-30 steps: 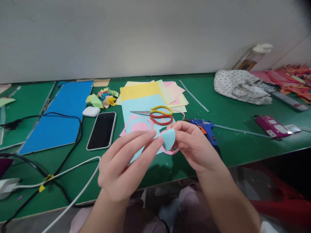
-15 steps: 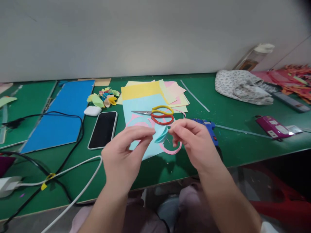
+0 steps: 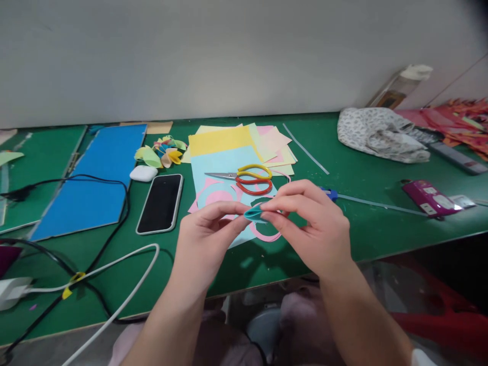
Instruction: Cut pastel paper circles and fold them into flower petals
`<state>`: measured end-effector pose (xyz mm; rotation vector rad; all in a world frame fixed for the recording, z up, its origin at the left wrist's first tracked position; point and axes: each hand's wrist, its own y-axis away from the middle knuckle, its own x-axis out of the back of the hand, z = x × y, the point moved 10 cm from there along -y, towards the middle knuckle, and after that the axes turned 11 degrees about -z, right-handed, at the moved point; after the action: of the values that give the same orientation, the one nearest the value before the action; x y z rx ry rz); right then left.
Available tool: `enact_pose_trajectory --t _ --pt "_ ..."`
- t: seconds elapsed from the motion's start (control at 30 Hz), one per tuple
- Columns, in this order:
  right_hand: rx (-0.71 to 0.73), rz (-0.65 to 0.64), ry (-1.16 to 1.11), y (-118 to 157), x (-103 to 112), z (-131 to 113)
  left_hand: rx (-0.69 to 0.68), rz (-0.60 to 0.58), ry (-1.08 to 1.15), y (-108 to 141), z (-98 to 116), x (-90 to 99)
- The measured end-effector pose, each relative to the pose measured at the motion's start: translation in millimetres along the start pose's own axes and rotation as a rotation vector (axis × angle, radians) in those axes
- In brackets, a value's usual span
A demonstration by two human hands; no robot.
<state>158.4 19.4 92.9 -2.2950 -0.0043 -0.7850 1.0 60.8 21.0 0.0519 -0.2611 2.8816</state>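
Note:
A small folded piece of light-blue paper (image 3: 253,213) is pinched between both my hands, above the table. My left hand (image 3: 208,236) grips its left end between thumb and fingertips. On its right end, the thumb and fingers of my right hand (image 3: 314,223) are closed. Its layers form a narrow pointed loop towards me. Just beyond lie scissors (image 3: 254,179) with one yellow and one red handle, resting on a light-blue sheet (image 3: 217,165). Pink paper cut-outs (image 3: 267,237) lie around and under my hands.
Left of the papers are a phone (image 3: 160,204), a white case (image 3: 144,173), folded paper petals (image 3: 162,152) and a blue board (image 3: 91,178). Cables (image 3: 125,295) cross the left side. A blue glue gun (image 3: 330,193), partly hidden, lies behind my right hand; a purple device (image 3: 430,198) is further right.
My right hand has moved left and taken hold of the blue paper's right end. The paper has turned and looks flatter, with its open loop now facing me.

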Motion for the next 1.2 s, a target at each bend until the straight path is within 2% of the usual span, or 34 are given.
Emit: enact_pose_trajectory --t 0.1,0.2,0.3,0.37,0.73,1.2 --pt "-0.019 -0.004 -0.002 0 0 2 -0.121 -0.001 -0.2 3 19 -2.8" --pt "-0.04 -0.034 -0.042 0 -1 3 -0.306 -0.003 -0.347 9 43 -8.7" --pt "-0.046 -0.064 -0.093 0 -2 3 -0.436 0.016 -0.406 16 57 -10.0" --pt "-0.05 -0.071 -0.119 0 -3 2 -0.475 0.018 -0.401 18 60 -9.6" --pt "-0.048 -0.1 -0.189 -1 -5 3 -0.491 -0.022 -0.343 17 59 -11.4" --pt "-0.039 -0.109 -0.218 -1 -6 0 -0.448 -0.039 -0.264 15 55 -9.9"
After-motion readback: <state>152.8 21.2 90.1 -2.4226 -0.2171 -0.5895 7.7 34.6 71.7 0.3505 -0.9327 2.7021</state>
